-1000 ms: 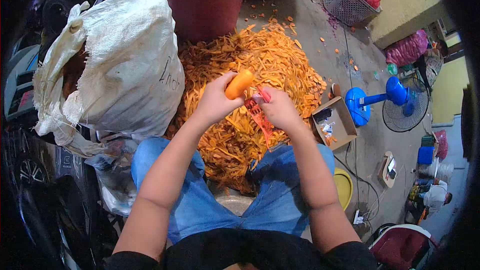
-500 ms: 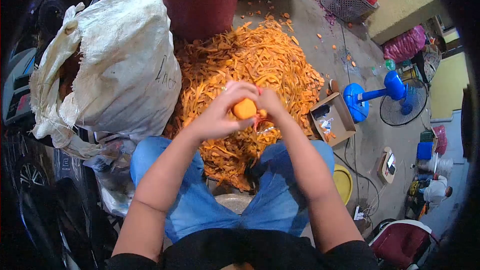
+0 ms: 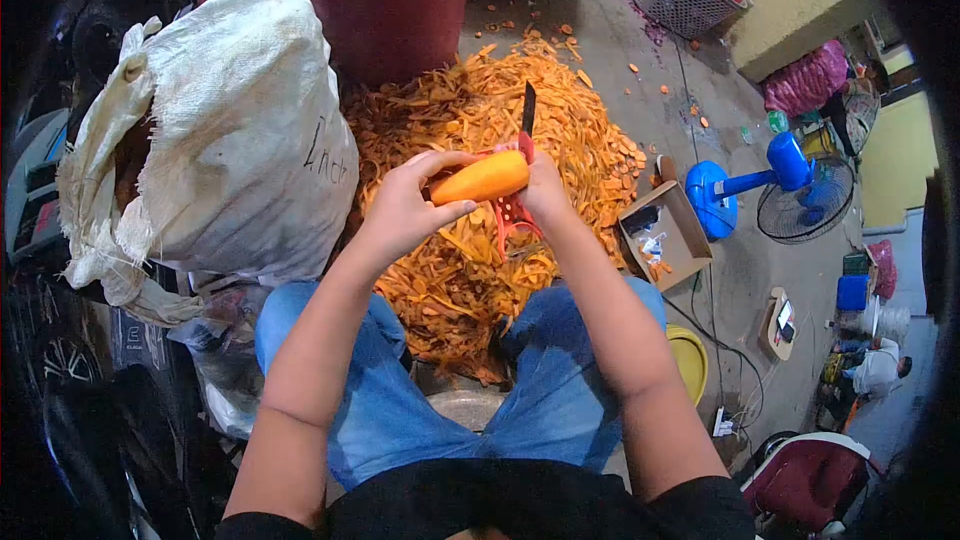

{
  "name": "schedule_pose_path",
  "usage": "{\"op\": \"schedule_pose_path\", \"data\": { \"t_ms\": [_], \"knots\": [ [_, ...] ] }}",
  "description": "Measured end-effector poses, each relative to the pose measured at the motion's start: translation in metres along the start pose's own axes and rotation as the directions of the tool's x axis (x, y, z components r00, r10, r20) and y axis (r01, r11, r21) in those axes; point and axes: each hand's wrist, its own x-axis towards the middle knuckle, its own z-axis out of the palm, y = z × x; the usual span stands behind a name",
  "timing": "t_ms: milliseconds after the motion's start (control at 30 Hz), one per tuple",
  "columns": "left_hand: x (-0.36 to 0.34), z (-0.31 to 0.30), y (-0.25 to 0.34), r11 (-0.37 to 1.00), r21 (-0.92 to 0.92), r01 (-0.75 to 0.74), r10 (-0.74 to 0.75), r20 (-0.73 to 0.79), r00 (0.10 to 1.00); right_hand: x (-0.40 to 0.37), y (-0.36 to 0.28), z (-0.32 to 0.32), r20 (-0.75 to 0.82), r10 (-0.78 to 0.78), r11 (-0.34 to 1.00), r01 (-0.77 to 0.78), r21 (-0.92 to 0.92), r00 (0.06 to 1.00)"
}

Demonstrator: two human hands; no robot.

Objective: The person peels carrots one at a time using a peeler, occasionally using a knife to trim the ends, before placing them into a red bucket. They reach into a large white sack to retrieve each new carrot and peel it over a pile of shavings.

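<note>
A smooth, peeled carrot lies sideways between my hands, over the heap of peelings. My left hand is closed round its left end, thumb underneath. At the other end, my right hand grips a red-handled knife, its dark blade pointing up and away from me. A red peeler with holes in it shows under the carrot beside my right palm; part of it is hidden. Below both hands spreads a large pile of orange peelings, reaching down between my knees.
To the left bulges a white woven sack. A dark red tub stands behind the pile. On the right are a cardboard box, a blue fan, a yellow lid and cables. Farther off, a person is visible.
The carrot has turned from end-on to sideways, showing its length. The knife blade now sticks up from my right hand, and the red peeler shows more clearly. My left hand has shifted left.
</note>
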Motion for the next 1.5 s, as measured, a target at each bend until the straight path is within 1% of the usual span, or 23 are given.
{"op": "schedule_pose_path", "data": {
  "t_ms": [33,100,167,200,267,300,367,467,633,733,833,900,933,1067,1133,1167,1200,1233,1300,1333,1367,1433,1500],
  "knots": [
    [0.001,0.004,-0.006,1.000,-0.002,-0.001,0.001,0.000,1.000,0.002,-0.003,-0.002,-0.023,-0.067,0.969,0.059,-0.241,0.998],
    [0.000,0.011,-0.012,0.992,0.116,0.049,-0.049,-0.006,0.999,-0.005,-0.006,0.001,-0.053,-0.032,0.978,0.021,-0.208,0.998],
    [0.002,0.016,-0.011,0.985,0.167,0.037,-0.032,-0.037,0.999,-0.009,-0.009,0.007,-0.025,-0.257,0.856,0.215,-0.470,0.966],
    [0.003,0.016,-0.010,0.985,0.144,0.090,-0.082,-0.061,0.995,-0.009,-0.012,0.006,-0.024,-0.258,0.855,0.217,-0.471,0.966],
    [0.004,0.017,-0.008,0.974,0.025,0.225,-0.221,-0.103,0.970,-0.012,-0.019,-0.003,0.085,-0.282,0.542,0.232,-0.808,0.956],
    [0.006,0.016,-0.009,0.974,0.025,0.227,-0.223,-0.104,0.969,-0.016,-0.027,-0.003,0.086,-0.280,0.543,0.232,-0.807,0.956],
    [0.009,0.014,-0.014,0.986,0.043,0.158,-0.145,-0.222,0.964,-0.029,-0.044,0.003,0.194,-0.210,0.325,0.255,-0.911,0.958],
    [0.008,0.013,-0.010,0.984,0.005,0.180,-0.176,-0.199,0.964,-0.034,-0.042,0.006,0.240,-0.171,0.232,0.276,-0.933,0.956],
    [0.006,0.017,-0.014,0.987,0.031,0.159,-0.152,-0.172,0.973,-0.030,-0.036,0.006,0.248,-0.176,0.234,0.285,-0.930,0.953],
    [0.008,0.015,-0.018,0.987,-0.074,0.140,-0.151,-0.169,0.974,-0.032,-0.037,0.009,0.250,-0.172,0.234,0.286,-0.929,0.953],
    [0.005,0.015,-0.014,0.988,0.042,0.151,-0.142,-0.166,0.976,-0.032,-0.033,0.007,0.258,-0.182,0.208,0.293,-0.933,0.949],
    [0.003,0.014,-0.004,0.995,0.068,0.070,-0.060,-0.140,0.988,-0.029,-0.034,0.007,0.287,-0.209,0.181,0.325,-0.928,0.935],
    [0.002,0.011,-0.001,0.987,0.149,0.060,-0.040,-0.137,0.990,-0.030,-0.034,0.008,0.266,-0.224,0.209,0.312,-0.927,0.938],
    [0.000,0.010,-0.001,0.986,0.161,0.031,-0.016,-0.093,0.996,-0.028,-0.030,0.011,0.248,-0.223,0.321,0.311,-0.894,0.943],
    [-0.002,0.010,-0.003,0.995,-0.096,0.008,-0.011,-0.031,0.999,-0.014,-0.014,-0.004,0.253,-0.215,0.362,0.317,-0.876,0.943],
    [-0.004,0.012,0.004,0.996,-0.093,0.011,-0.013,-0.027,1.000,0.006,0.015,-0.031,0.114,-0.128,0.416,0.157,-0.896,0.985],
    [-0.007,0.016,0.018,0.992,-0.082,-0.097,0.106,0.110,0.988,0.013,0.021,-0.034,-0.030,-0.035,0.458,-0.011,-0.889,0.999],
    [-0.010,0.020,0.026,0.975,-0.091,-0.202,0.218,0.248,0.944,0.013,0.028,-0.041,-0.042,-0.034,0.465,-0.022,-0.885,0.999],
    [-0.011,0.025,0.022,0.975,-0.065,-0.214,0.223,0.247,0.943,0.008,0.033,-0.051,-0.189,0.194,0.205,-0.228,-0.952,0.963],
    [-0.011,0.024,0.020,0.984,-0.082,-0.157,0.173,0.246,0.954,0.010,0.042,-0.055,-0.266,0.292,0.181,-0.327,-0.928,0.919],
    [-0.011,0.022,0.018,0.990,-0.093,-0.102,0.122,0.243,0.962,0.011,0.048,-0.058,-0.271,0.289,0.182,-0.330,-0.926,0.918],
    [-0.012,0.019,0.019,0.988,-0.108,-0.107,0.129,0.225,0.966,0.007,0.057,-0.055,0.028,0.336,0.051,0.011,-0.999,0.941],
    [-0.012,0.017,0.017,0.999,-0.040,-0.033,0.041,0.234,0.971,0.005,0.062,-0.049,0.031,0.366,0.113,-0.011,-0.994,0.930]
  ]
}}
